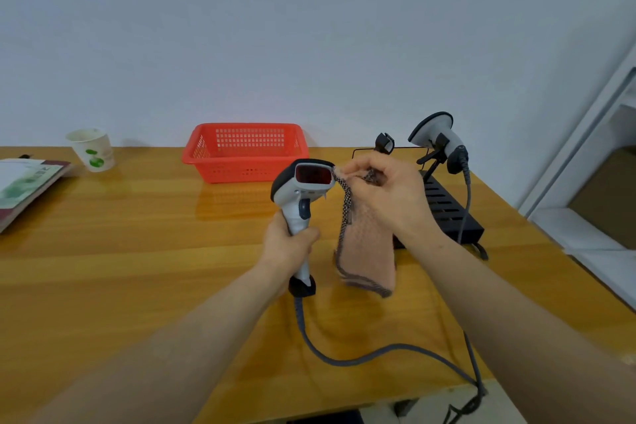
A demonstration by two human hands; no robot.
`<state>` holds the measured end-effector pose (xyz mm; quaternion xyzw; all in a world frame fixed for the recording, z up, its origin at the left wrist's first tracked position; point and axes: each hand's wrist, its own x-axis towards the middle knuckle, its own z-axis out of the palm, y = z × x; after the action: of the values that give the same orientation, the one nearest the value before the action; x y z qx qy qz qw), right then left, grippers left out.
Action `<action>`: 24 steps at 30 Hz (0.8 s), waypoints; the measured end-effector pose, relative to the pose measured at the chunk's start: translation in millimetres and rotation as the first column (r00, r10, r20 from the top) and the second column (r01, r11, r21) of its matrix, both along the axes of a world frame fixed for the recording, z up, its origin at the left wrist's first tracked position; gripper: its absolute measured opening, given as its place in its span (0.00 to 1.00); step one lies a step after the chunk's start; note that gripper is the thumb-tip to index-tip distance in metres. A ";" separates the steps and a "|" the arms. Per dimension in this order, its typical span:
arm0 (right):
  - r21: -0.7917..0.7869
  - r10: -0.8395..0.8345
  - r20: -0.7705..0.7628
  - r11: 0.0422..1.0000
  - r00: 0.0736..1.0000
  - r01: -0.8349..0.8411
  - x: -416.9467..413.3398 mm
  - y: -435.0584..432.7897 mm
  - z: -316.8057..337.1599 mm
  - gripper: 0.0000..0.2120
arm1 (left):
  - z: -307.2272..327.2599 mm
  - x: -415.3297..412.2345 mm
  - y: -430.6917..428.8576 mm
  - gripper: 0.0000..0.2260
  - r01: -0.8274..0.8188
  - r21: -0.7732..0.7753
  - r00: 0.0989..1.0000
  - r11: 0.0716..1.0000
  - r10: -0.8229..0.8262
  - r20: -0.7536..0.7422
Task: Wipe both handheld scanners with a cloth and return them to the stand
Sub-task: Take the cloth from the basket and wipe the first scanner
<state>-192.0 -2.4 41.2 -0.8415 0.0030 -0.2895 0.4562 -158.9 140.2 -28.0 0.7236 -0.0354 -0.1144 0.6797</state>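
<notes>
The left hand [285, 246] is wrapped around the handle of a scanner [299, 193], holding it upright above the table [137, 251], with its red window tipped toward the camera. From the handle's foot a grey cable [361, 356] loops over the tabletop and off the near edge. The right hand [389, 193] pinches the upper edge of a pink cloth [366, 251], its fingers bunched around the fabric just beside the scanner head. A corner of the cloth meets the right rim of the window and the rest hangs down between the two forearms. Behind the right hand is the black stand [444, 206], a slotted base at the right of the table. The second scanner [435, 134] sits in its right holder, head up and tilted, with its own cable trailing down the side. The stand's left cradle [384, 143] holds nothing. At the back of the table a red basket [244, 151] sits against the wall, well left of the stand. Farther left is a paper cup [91, 150], and a book [24, 186] lies at the left edge
</notes>
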 end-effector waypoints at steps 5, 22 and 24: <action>-0.566 0.062 0.144 0.824 0.988 0.031 4.9 -0.8 -7.7 0.09 | -1.2 -0.8 -0.9 0.11 -0.019 0.037 1.000 0.999 0.019 0.014; -0.755 0.033 0.092 0.654 0.995 0.048 15.3 -3.5 -12.6 0.05 | 4.2 2.7 2.6 0.10 -0.078 0.164 0.989 0.983 0.055 0.137; -0.724 0.042 0.026 0.690 0.999 -0.010 17.1 -2.9 -10.9 0.07 | 4.9 3.6 4.5 0.10 -0.083 0.193 0.988 0.978 0.055 0.145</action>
<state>-175.0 -5.3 30.3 -0.9470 -0.1321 -0.2779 0.0921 -155.3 144.8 -23.1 0.7949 -0.0455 -0.0431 0.6035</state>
